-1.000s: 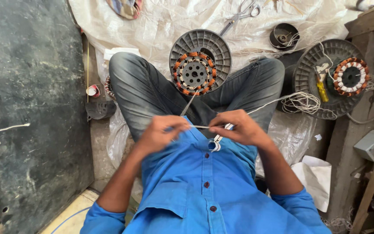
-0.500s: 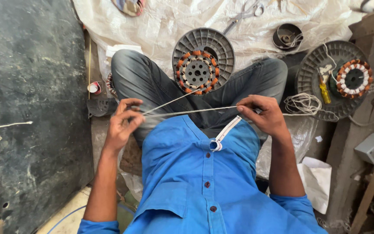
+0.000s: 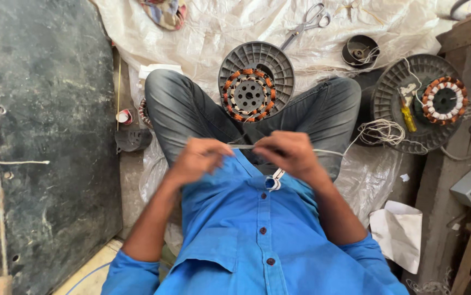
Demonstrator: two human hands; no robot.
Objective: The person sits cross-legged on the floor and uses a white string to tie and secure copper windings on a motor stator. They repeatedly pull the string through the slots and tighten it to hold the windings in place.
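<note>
White sheeting covers the floor where you sit cross-legged, so parts stay within reach: a stator on its grey disc lies between your knees, a second stator to your right, scissors beyond. Your left hand and right hand meet just above your lap, each with fingers pinched shut on a thin white cord stretched level between them, which keeps it taut. From your right hand the cord trails off toward a loose coil beside your right knee, feeding slack. It looks pale, slender and stiff. Your left hand is blurred, so its exact grip is unclear.
</note>
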